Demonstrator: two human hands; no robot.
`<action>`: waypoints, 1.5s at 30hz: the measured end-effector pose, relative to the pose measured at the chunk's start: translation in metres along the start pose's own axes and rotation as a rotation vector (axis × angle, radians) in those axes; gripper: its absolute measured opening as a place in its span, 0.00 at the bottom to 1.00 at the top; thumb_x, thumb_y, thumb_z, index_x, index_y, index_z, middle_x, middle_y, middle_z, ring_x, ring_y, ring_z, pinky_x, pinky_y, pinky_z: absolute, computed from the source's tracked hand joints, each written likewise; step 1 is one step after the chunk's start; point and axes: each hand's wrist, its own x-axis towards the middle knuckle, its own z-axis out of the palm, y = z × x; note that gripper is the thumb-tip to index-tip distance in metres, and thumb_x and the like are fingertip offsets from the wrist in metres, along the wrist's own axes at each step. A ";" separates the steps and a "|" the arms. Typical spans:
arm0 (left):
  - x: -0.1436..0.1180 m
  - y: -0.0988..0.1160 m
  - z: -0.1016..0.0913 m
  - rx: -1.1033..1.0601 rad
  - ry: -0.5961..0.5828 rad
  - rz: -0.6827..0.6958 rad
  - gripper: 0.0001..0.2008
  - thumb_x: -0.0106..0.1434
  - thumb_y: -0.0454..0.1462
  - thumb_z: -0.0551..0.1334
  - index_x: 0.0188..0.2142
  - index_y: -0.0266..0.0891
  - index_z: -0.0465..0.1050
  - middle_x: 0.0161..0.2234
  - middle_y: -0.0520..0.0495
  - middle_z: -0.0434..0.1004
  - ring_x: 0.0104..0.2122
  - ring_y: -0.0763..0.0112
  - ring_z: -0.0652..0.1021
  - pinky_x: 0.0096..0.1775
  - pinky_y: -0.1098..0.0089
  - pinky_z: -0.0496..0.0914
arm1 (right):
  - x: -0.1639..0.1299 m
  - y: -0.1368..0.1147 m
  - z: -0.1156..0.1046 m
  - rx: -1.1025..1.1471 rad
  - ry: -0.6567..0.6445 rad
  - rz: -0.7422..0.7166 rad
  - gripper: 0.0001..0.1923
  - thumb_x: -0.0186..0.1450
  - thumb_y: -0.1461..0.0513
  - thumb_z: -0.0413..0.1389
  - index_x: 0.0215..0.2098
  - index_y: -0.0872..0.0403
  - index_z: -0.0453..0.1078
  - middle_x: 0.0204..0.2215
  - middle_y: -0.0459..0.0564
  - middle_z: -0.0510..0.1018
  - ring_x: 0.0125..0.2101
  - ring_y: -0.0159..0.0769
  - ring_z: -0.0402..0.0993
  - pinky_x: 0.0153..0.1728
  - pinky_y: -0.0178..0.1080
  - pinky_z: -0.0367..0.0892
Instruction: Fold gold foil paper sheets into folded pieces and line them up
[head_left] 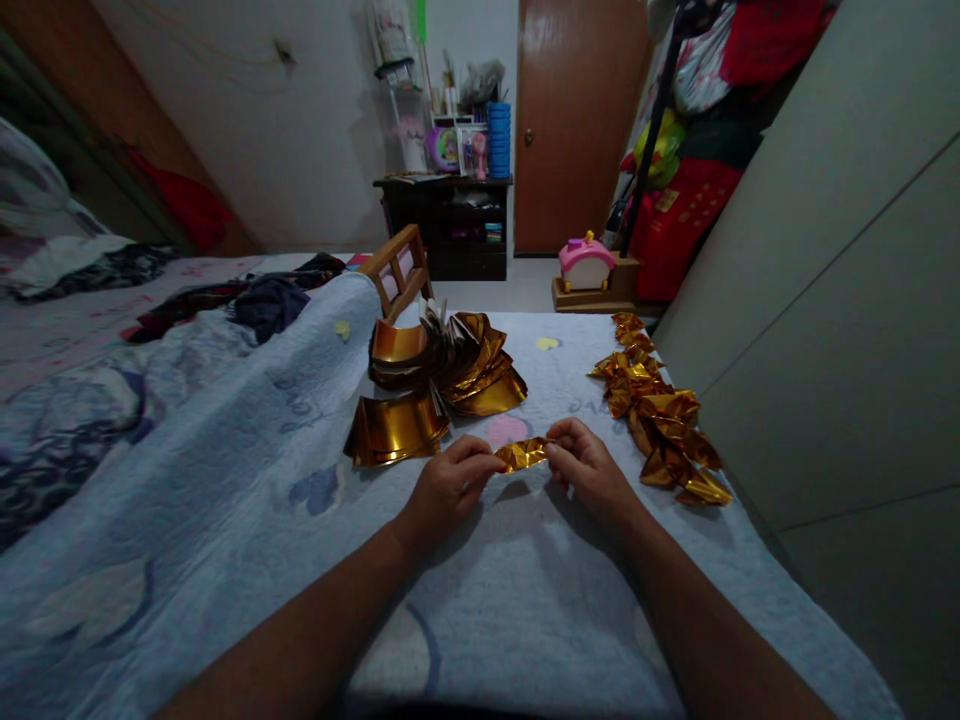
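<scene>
Both forearms are cut off by the bottom edge. The fingertips of the left hand point(450, 485) and right hand point(589, 465) cover the ends of the gold foil strip point(523, 455). Shelf items point(465, 140) at the far wall are too small to identify.

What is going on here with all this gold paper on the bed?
A person holds a small folded gold foil piece between the left hand and right hand, just above a blue blanket. Flat gold sheets are stacked ahead of the hands. A row of folded gold pieces lies to the right, beside the wall.
</scene>
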 end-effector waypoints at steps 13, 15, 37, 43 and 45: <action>-0.001 -0.003 0.007 0.073 0.016 0.044 0.08 0.69 0.31 0.59 0.39 0.38 0.79 0.36 0.46 0.79 0.35 0.72 0.80 0.37 0.74 0.75 | 0.001 0.003 0.004 -0.034 -0.006 -0.016 0.11 0.62 0.53 0.57 0.30 0.51 0.64 0.18 0.39 0.69 0.16 0.29 0.65 0.18 0.32 0.61; -0.001 -0.002 0.007 0.082 0.017 0.041 0.09 0.70 0.32 0.59 0.38 0.38 0.79 0.36 0.46 0.79 0.35 0.72 0.80 0.36 0.74 0.75 | 0.000 0.003 0.004 -0.074 0.013 -0.032 0.11 0.61 0.54 0.57 0.30 0.51 0.65 0.18 0.39 0.69 0.17 0.29 0.64 0.18 0.32 0.60; 0.001 -0.001 0.003 -0.177 -0.046 -0.180 0.07 0.65 0.29 0.60 0.39 0.38 0.77 0.38 0.45 0.77 0.38 0.68 0.79 0.41 0.68 0.74 | -0.005 -0.005 -0.002 -0.201 -0.093 -0.171 0.06 0.62 0.62 0.56 0.36 0.50 0.74 0.28 0.44 0.72 0.28 0.34 0.66 0.32 0.37 0.62; -0.002 0.000 0.003 -0.219 0.029 -0.374 0.22 0.65 0.31 0.60 0.59 0.42 0.65 0.43 0.46 0.76 0.36 0.71 0.78 0.33 0.74 0.73 | 0.001 -0.001 -0.008 -0.209 -0.022 -0.130 0.04 0.61 0.59 0.58 0.32 0.51 0.72 0.25 0.44 0.72 0.25 0.33 0.66 0.27 0.36 0.62; -0.002 0.000 0.003 -0.229 0.045 -0.409 0.25 0.65 0.32 0.60 0.61 0.44 0.61 0.43 0.46 0.75 0.35 0.73 0.78 0.29 0.77 0.71 | 0.003 -0.001 -0.012 -0.128 0.071 -0.102 0.07 0.61 0.57 0.59 0.35 0.52 0.72 0.27 0.45 0.74 0.25 0.33 0.67 0.25 0.36 0.64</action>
